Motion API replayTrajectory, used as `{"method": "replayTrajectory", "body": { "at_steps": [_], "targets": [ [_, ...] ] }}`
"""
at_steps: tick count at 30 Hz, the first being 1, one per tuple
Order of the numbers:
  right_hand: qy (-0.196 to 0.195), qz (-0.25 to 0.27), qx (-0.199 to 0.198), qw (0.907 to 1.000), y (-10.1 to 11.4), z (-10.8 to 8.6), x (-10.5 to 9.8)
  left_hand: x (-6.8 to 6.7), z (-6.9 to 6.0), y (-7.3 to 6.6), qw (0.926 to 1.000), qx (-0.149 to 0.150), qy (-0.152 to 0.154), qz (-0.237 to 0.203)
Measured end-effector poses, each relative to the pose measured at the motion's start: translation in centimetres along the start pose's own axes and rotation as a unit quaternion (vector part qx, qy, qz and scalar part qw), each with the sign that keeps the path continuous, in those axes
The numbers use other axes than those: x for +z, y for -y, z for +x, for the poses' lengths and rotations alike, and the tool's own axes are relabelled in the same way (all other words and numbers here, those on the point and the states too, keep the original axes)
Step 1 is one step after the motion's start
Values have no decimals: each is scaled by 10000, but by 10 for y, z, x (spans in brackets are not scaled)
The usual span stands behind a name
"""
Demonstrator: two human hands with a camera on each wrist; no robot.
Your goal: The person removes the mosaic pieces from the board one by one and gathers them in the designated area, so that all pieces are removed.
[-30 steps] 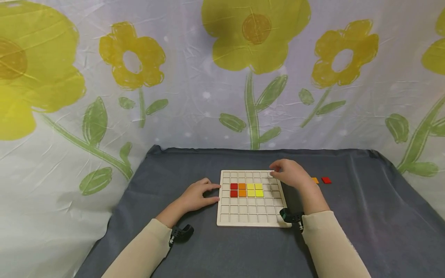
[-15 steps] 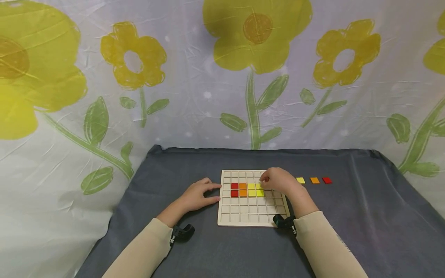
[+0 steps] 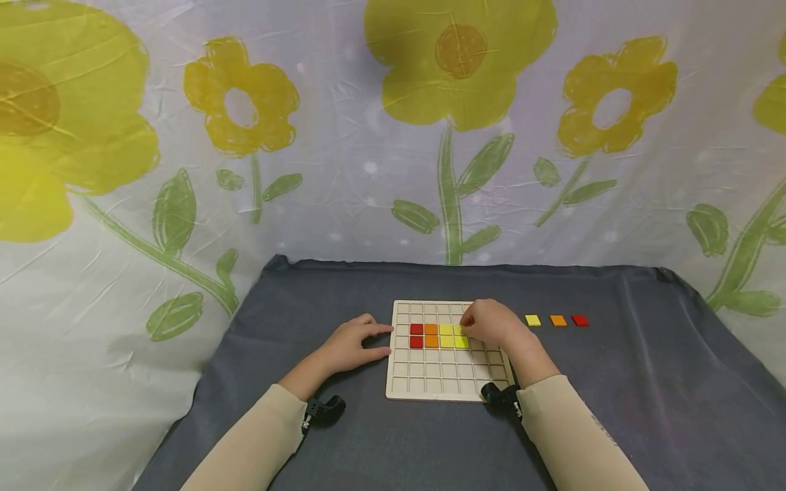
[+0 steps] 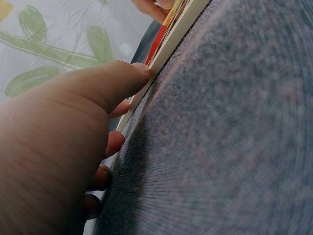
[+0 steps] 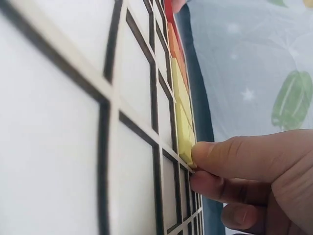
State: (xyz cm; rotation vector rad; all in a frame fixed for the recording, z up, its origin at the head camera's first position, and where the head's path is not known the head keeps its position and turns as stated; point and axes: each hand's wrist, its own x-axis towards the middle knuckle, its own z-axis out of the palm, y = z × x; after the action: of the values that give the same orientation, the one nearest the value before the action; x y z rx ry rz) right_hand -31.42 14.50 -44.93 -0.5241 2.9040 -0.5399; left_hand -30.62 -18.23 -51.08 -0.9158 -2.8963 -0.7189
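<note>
A pale wooden grid board (image 3: 424,389) lies on the grey cloth. Two rows of square tiles sit in its cells: red tiles (image 3: 416,341), orange tiles (image 3: 431,341) and yellow tiles (image 3: 445,341). My right hand (image 3: 494,324) reaches over the board's right side. Its thumb and bent forefinger pinch the edge of the end yellow tile (image 5: 184,137) of the farther row, and those fingers partly cover it. My left hand (image 3: 346,346) rests at the board's left edge, fingers spread, with the thumb (image 4: 132,78) touching the rim in the left wrist view.
Right of the board, a loose yellow tile (image 3: 532,320), an orange tile (image 3: 558,320) and a red tile (image 3: 580,320) lie in a line on the dark grey cloth (image 3: 645,382). A flower-printed curtain (image 3: 344,225) hangs behind the table.
My right hand has come from the board's far right corner toward me and leftward to the yellow tiles, uncovering the loose yellow tile. My left hand stays at the edge.
</note>
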Motion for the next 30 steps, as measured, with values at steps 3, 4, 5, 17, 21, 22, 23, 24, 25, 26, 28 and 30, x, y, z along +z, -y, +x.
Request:
{"method": "replayTrajectory", "body": {
  "at_steps": [3,4,5,17,21,22,23,24,25,26,28,30],
  "targets": [
    [-19,-51,-18,10000,0,0,0,0,0,0,10000,-33,23,-32],
    [-24,-78,-22,10000,0,1,1,-1,0,-1,10000,-40,22,-44],
    [-31,-96,-23,9999,0,1,0,-1,0,-1,10000,-48,27,-53],
    [-112,-74,-41,9999,5,0,-2,-2,-1,-2,9999,-25,-31,-94],
    [-124,-85,-65,9999,5,1,-2,-2,-1,-3,10000,-15,-36,-78],
    [-118,-96,-70,9999,5,1,-2,-2,-1,-3,10000,-22,-32,-67],
    [-115,-118,-79,9998,5,1,-1,-1,-1,-3,10000,-28,-31,-50],
    [-106,-142,-95,9998,5,1,-1,-1,-1,-3,10000,-33,-29,-41],
    [-97,-156,-96,9998,5,1,-2,-1,-1,-3,10000,-39,-26,-32],
    [-90,-146,-78,9998,5,2,-2,-1,-1,-3,10000,-51,-16,-17],
    [-102,-150,-87,9998,5,1,-3,-1,-1,-3,10000,-52,-14,-11],
    [-136,-93,-92,9998,4,1,-5,-1,-1,-3,10000,-24,-31,-20]
  ]
}}
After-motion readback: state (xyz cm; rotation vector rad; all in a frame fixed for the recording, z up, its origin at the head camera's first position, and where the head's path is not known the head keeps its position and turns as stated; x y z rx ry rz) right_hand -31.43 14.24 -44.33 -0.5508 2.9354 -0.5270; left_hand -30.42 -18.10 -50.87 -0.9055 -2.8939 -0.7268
